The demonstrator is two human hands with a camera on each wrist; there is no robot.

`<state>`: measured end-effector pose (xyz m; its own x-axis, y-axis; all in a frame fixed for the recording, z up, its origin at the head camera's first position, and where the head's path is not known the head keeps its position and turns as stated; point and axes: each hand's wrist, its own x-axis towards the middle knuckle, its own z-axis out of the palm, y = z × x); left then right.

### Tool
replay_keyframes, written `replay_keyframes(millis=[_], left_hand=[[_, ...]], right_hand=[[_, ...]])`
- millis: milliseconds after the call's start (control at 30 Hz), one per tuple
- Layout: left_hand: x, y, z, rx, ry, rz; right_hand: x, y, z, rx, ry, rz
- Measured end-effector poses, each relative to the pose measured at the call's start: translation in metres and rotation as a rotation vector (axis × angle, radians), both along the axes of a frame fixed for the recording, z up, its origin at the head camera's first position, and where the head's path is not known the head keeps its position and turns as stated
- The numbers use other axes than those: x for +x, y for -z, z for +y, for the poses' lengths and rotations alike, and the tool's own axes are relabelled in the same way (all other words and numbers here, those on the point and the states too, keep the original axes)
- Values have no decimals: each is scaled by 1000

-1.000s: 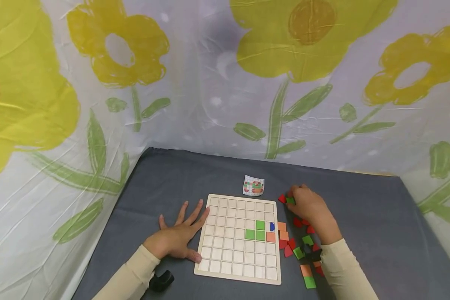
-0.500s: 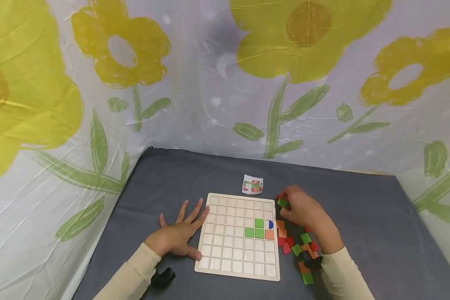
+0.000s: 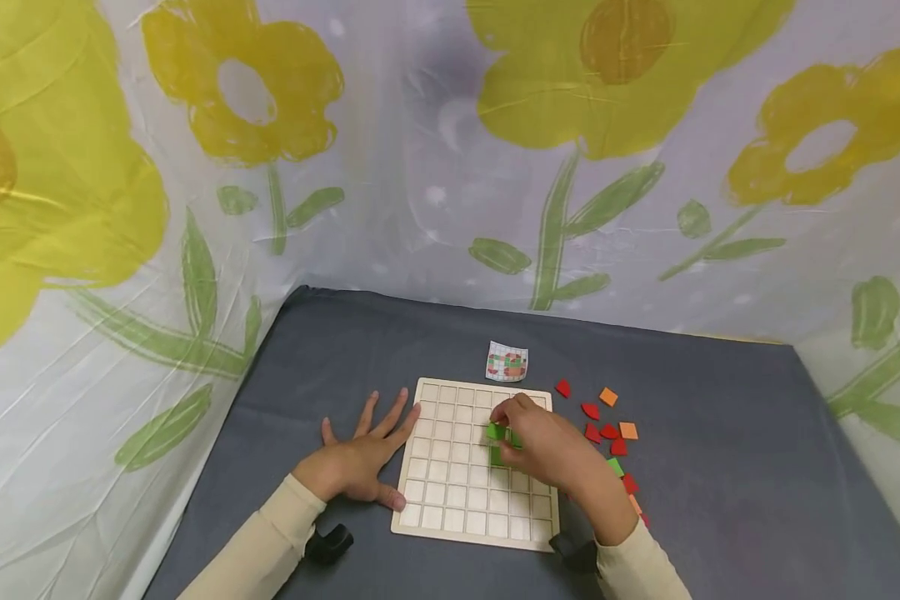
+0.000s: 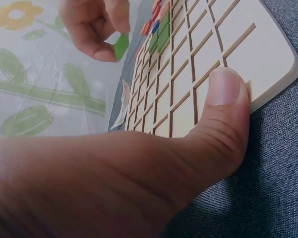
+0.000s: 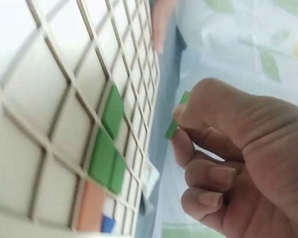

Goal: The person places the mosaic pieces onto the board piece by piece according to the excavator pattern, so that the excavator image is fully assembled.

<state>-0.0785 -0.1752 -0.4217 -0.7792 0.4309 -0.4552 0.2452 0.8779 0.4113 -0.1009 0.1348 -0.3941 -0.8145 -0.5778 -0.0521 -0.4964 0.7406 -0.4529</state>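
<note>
My right hand [image 3: 551,446] pinches a green square tile [image 5: 178,116] between thumb and finger, over the middle right of a pale wooden grid board [image 3: 435,495]. In the right wrist view the tile is clear of the board. Several green tiles [image 5: 103,156] lie in the board's cells, with an orange tile [image 5: 91,206] and a partly blue tile [image 5: 108,224] beside them. My left hand [image 3: 356,467] is spread flat at the board's left edge. Its thumb [image 4: 224,94] rests on the board's rim. In the head view my right hand hides some filled cells.
A small printed card [image 3: 507,362] with a coloured grid pattern lies behind the board. To the right are loose red quarter-round tiles [image 3: 618,447], orange squares [image 3: 628,430] and a green tile [image 3: 615,467]. A floral sheet [image 3: 420,192] hangs behind the dark table.
My right hand has picked a green tile from the loose pieces at the back right and carried it left over the board. My left hand has stayed at the board's edge.
</note>
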Motion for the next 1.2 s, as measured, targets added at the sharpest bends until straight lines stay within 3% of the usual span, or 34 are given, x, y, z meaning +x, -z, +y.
replay_keyframes(millis=[333, 767, 1200], left_hand=[[0, -2, 0, -23, -6, -5], [1, -5, 3, -34, -10, 14], [0, -6, 4, -37, -15, 8]], right_hand=[[8, 13, -20, 67, -51, 76], [11, 22, -26, 122, -38, 16], [11, 17, -25, 135, -30, 14]])
